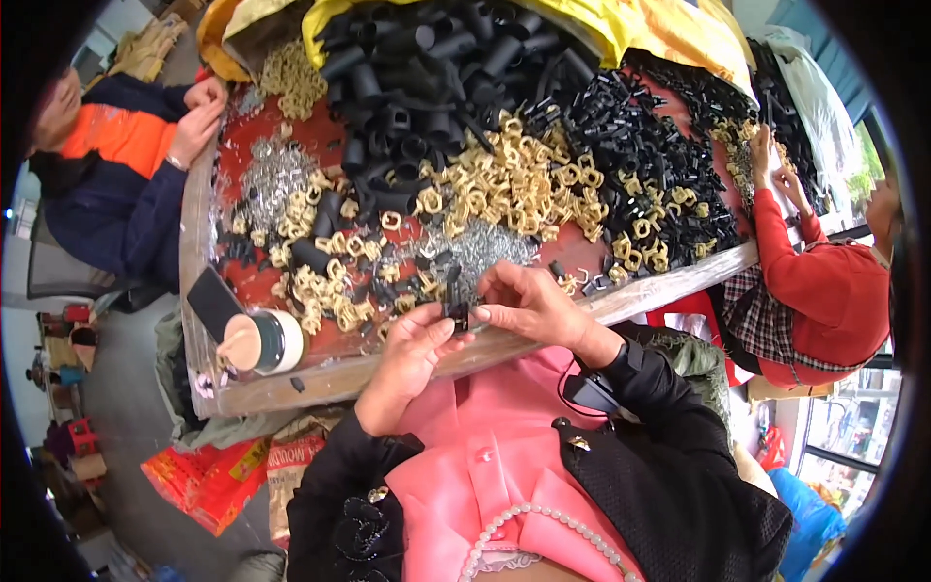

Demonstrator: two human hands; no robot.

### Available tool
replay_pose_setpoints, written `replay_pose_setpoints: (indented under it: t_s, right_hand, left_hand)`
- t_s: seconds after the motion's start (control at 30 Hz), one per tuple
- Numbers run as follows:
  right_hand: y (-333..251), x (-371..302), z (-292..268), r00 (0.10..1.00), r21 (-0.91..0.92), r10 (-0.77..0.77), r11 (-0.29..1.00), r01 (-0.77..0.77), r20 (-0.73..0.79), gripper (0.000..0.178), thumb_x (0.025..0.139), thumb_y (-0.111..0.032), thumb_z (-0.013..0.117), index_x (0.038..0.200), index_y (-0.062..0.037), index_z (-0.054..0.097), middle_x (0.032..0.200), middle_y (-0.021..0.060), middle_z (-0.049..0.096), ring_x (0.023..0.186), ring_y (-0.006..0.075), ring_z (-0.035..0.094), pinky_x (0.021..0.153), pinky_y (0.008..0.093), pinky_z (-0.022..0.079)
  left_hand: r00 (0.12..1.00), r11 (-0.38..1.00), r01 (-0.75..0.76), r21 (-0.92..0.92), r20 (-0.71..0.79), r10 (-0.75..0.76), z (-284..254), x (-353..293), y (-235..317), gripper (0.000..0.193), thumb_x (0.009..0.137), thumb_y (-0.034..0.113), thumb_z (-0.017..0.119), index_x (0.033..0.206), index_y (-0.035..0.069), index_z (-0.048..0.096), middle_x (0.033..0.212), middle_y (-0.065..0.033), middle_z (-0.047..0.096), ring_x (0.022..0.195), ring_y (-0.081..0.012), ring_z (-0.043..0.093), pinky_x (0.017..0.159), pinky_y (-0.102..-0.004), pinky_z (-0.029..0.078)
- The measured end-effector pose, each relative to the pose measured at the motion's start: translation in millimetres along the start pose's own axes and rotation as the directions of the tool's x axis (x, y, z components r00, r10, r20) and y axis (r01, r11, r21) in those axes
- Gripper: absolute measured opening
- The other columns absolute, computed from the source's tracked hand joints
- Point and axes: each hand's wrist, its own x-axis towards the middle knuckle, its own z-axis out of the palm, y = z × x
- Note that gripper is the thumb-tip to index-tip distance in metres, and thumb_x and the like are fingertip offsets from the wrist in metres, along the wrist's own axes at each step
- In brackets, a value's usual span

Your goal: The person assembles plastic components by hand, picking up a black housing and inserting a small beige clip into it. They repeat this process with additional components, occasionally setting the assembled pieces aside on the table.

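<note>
Over the near edge of the table, my left hand (407, 351) is closed round a small black plastic part (454, 291), held upright between thumb and fingers. Close beside it on the right, my right hand (543, 306) has its thumb and fingertips drawn together; whatever they pinch, if anything, is too small to make out. Just beyond my hands lies a heap of small silvery metal pieces (490, 247). Behind that sits a pile of gold-coloured ring-shaped clips (524, 179). More gold clips (325, 296) are scattered to the left of my hands.
Black tubes (417, 87) are heaped at the back, with small black parts (640, 136) to their right. A phone (215, 303) leans by a lidded container (281, 341) at the left corner. A wooden rim (669, 286) borders the table. One person sits at each side.
</note>
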Motion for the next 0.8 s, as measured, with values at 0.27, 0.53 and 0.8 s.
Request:
replay_pose_setpoints:
  t_s: [0.27, 0.53, 0.8]
  right_hand:
    - [19.5, 8.1, 15.5, 1.000, 0.184, -0.014, 0.983, 0.009, 0.026, 0.027, 0.074, -0.020, 0.064, 0.085, -0.0019, 0.047, 0.057, -0.0002, 0.049, 0.052, 0.0046, 0.042, 0.045, 0.0216, 0.035]
    - [22.6, 8.7, 19.6, 0.997, 0.154, -0.009, 0.988, -0.003, 0.076, 0.027, 0.076, -0.017, 0.062, 0.090, -0.0013, 0.046, 0.061, -0.0006, 0.049, 0.054, 0.0040, 0.043, 0.047, 0.0194, 0.035]
    - [24.1, 3.0, 23.6, 1.000, 0.117, 0.020, 0.993, -0.021, 0.008, 0.030, 0.074, -0.020, 0.064, 0.090, -0.0018, 0.047, 0.059, 0.0007, 0.049, 0.051, 0.0057, 0.043, 0.045, 0.0215, 0.036]
  left_hand:
    - [1.000, 1.000, 0.001, 0.006, 0.022, -0.002, -3.1, 4.4, -1.2, 0.027, 0.080, 0.009, 0.052, 0.104, -0.004, 0.049, 0.093, -0.0118, 0.057, 0.078, -0.0213, 0.059, 0.068, -0.0260, 0.050]
    - [0.999, 0.999, 0.017, -0.049, 0.053, -0.014, -8.4, 2.8, -2.2, 0.028, 0.082, 0.011, 0.052, 0.105, -0.004, 0.048, 0.092, -0.0106, 0.057, 0.079, -0.0196, 0.059, 0.069, -0.0262, 0.050]
    - [0.995, 0.998, 0.049, -0.036, 0.087, -0.046, -4.2, 1.3, 0.7, 0.028, 0.085, 0.014, 0.046, 0.107, -0.003, 0.047, 0.095, -0.0094, 0.056, 0.081, -0.0160, 0.057, 0.072, -0.0254, 0.048]
